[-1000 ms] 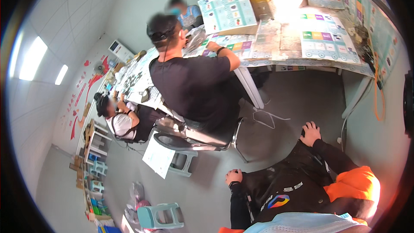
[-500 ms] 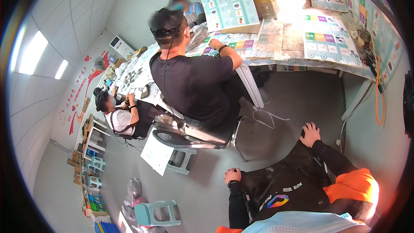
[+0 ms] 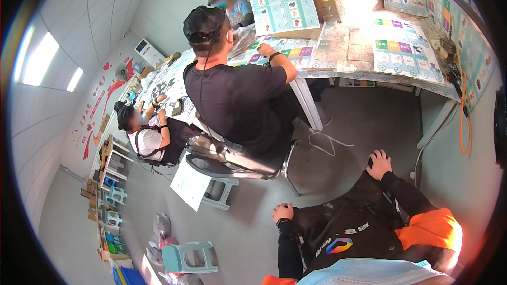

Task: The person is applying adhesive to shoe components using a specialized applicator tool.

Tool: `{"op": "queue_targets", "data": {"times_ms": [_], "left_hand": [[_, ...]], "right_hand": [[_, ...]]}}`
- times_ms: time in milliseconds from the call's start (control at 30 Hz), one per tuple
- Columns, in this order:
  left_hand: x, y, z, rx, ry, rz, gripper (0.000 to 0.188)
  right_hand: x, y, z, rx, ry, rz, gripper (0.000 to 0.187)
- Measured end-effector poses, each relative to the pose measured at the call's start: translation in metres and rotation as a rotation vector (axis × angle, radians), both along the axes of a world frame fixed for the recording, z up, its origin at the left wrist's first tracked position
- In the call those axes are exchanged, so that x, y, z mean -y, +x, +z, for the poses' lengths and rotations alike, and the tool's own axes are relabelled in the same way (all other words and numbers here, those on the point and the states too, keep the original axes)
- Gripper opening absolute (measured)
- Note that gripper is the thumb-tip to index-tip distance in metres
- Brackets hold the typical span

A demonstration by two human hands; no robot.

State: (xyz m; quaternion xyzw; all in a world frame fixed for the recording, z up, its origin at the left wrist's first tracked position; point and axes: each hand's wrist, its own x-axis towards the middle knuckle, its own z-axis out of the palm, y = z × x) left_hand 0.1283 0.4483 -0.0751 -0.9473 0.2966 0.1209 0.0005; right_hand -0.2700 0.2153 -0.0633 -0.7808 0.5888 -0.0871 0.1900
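Note:
My left hand [image 3: 283, 211] rests at the end of my left knee, its fingers draped over the edge of the black apron [image 3: 359, 216]. On my other knee lies my right hand [image 3: 379, 164], its fingers spread and bent over the front. Neither hand appears to hold anything; the left fingertips are partly hidden. Both forearms wear black sleeves, with orange at the right upper arm. Low in the picture a light blue face mask [image 3: 364, 272] shows.
Ahead, a person in black [image 3: 237, 95] sits on a chair [image 3: 232, 166] at a long table [image 3: 338, 47] with printed sheets [image 3: 406, 53]. Two more people sit beyond. A teal stool [image 3: 190, 257] and plastic bags [image 3: 161, 227] stand left. An orange cable [image 3: 463, 121] hangs right.
My hands stay on my knees. The view has shifted slightly. At the far left, the seated person's arms have moved over the table, and the person at the back has raised their head a little.

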Motion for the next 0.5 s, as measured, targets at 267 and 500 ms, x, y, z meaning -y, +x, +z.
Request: {"op": "queue_targets", "data": {"times_ms": [267, 500], "left_hand": [[-0.0001, 0.0015, -0.0022, 0.005, 0.004, -0.002, 0.037], [0.0029, -0.0012, -0.0036, 0.006, -0.001, -0.017, 0.037]], "right_hand": [[-0.0005, -0.0005, -0.0017, 0.008, -0.018, -0.006, 0.055], [-0.0009, -0.0040, 0.0003, -0.001, -0.017, -0.018, 0.054]]}}
